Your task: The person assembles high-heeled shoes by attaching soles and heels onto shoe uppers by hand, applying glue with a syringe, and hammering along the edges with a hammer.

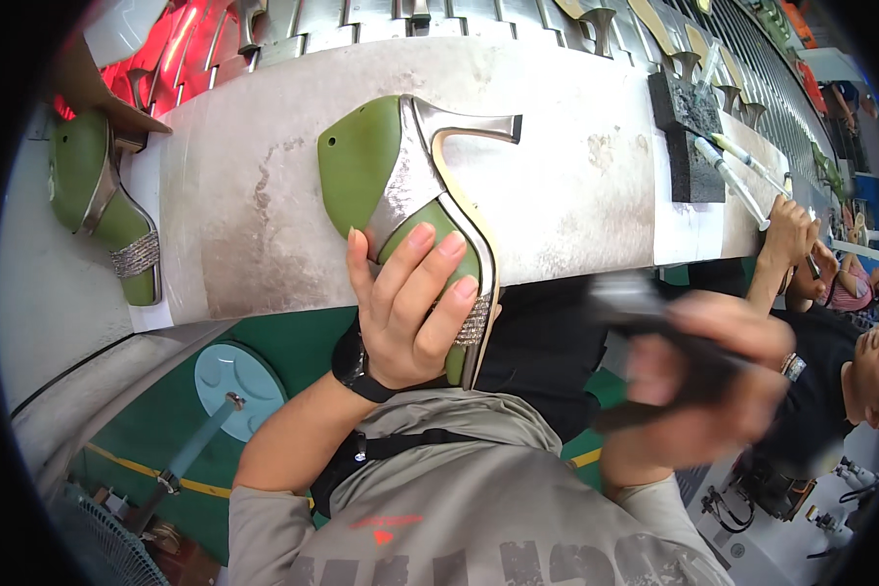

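A silver high-heeled sandal [415, 186] on a green shoe last [361, 151] lies on its side at the front edge of the worktable, heel pointing right. My left hand [410, 303] wraps round its forepart, close to a sparkling strap [475, 320]. To the right of it, over my lap, my right hand [713, 361] is closed round a dark-handled tool with a grey metal end, which looks like a hammer [630, 298]. Motion smears both the hand and the tool. The hammer end is apart from the sandal.
Another sandal on a green last [103, 205] sits at the far left. A black foam block [689, 137] holds pen-like tubes [732, 181] at the right. Behind the stained tabletop [254, 195] runs a slatted metal conveyor [361, 20] with heels. A co-worker's hand [789, 232] is close at right.
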